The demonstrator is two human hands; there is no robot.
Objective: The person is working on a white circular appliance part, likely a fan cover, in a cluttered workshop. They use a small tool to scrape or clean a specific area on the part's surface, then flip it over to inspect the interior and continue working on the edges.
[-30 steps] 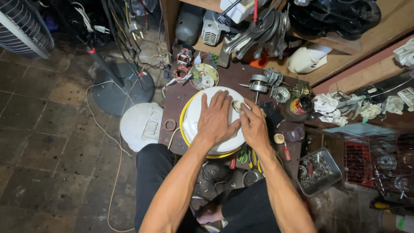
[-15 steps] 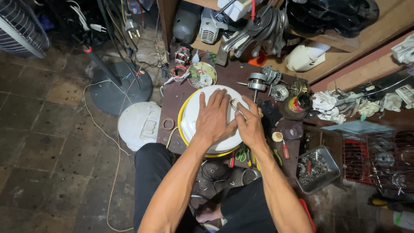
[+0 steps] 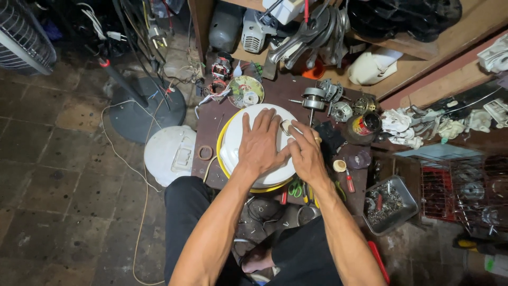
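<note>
A round white appliance body with a yellow rim (image 3: 231, 145) lies upside down on a small dark workbench (image 3: 210, 114). My left hand (image 3: 260, 143) rests flat on its white base, fingers spread. My right hand (image 3: 305, 153) sits beside it on the right edge of the base, fingertips pinching at a small part near the rim. What the fingertips grip is too small to make out.
A fan motor (image 3: 313, 100), a small tin (image 3: 365, 123), a disc (image 3: 245, 90) and a rubber ring (image 3: 205, 153) lie on the bench. A metal tray of screws (image 3: 388, 205) sits at right, a white round cover (image 3: 170, 154) and fan base (image 3: 144, 108) on the tiled floor at left. Shelves of tools stand behind.
Both hands stay on the white base; the right fingers have shifted slightly toward its upper right edge. The view has drifted a little.
</note>
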